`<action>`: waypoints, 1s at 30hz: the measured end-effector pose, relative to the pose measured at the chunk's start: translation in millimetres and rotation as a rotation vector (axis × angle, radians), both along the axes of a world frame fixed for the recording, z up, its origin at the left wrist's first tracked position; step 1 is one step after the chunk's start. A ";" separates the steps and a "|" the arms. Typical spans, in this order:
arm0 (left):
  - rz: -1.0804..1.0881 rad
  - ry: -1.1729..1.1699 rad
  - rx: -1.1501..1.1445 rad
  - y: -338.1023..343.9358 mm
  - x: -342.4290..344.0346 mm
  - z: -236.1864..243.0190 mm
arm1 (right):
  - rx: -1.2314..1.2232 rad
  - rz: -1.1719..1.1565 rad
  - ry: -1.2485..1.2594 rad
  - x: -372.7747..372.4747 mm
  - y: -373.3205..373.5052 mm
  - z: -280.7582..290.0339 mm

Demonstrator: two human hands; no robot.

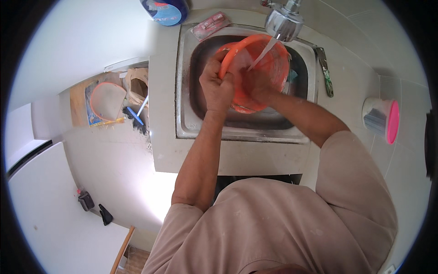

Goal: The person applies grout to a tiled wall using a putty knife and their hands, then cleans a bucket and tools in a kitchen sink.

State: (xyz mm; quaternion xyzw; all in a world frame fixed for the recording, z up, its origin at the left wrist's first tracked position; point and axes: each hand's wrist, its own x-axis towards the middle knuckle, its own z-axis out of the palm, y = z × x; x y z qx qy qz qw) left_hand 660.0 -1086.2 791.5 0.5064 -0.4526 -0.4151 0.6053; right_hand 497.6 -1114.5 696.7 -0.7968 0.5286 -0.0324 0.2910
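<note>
An orange bucket (282,61) lies tilted in the metal sink (182,105), its mouth turned up toward me. Its rim is gripped at the left by my left hand (216,89), fingers wrapped round the edge. My right hand (258,86) reaches inside, close to the inner wall; its fingers are blurred and partly hidden, so whether they hold anything does not show. From the chrome faucet (284,25) a stream of water (263,54) runs down into the bucket. Whitish residue marks the bucket's wall.
A red-handled float (211,26) rests on the sink's back left corner, beside a blue bottle (166,11). To the sink's right lies a scraper with a green handle (327,80). Farther right stands a white tub with a pink lid (392,122). A broom (136,117) is at left.
</note>
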 end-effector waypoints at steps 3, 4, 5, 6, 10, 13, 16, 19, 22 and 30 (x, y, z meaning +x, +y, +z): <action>0.029 -0.112 -0.069 8.3 6.7 1.6 | 0.209 -0.233 -0.724 41.7 36.1 -9.4; 0.069 -0.214 -0.115 9.6 16.2 2.4 | 0.388 -0.253 -0.894 58.3 40.7 24.7; 0.093 -0.305 -0.166 9.8 20.1 4.9 | 0.384 -0.261 -0.901 49.4 35.8 41.4; 0.076 -0.305 -0.163 11.8 20.9 7.2 | 0.348 0.005 -0.590 27.1 32.4 51.4; 0.076 -0.333 -0.041 10.3 20.3 11.2 | -0.388 0.321 0.233 -41.9 10.8 51.0; 0.119 -0.103 0.125 4.5 8.4 8.0 | -0.733 0.173 0.266 -45.2 -36.4 34.2; 0.135 0.071 0.394 7.3 16.9 4.6 | -0.465 -0.169 0.042 4.3 -42.2 61.3; 0.158 0.253 0.511 6.3 -3.8 -8.6 | 0.200 -0.746 -0.568 46.6 -43.1 43.9; 0.218 0.449 0.511 11.3 -11.9 -17.9 | 0.412 -0.936 -1.053 59.6 -41.4 53.3; 0.108 0.309 0.538 5.7 -1.8 -18.9 | -0.025 -0.303 -0.388 39.6 -1.5 17.3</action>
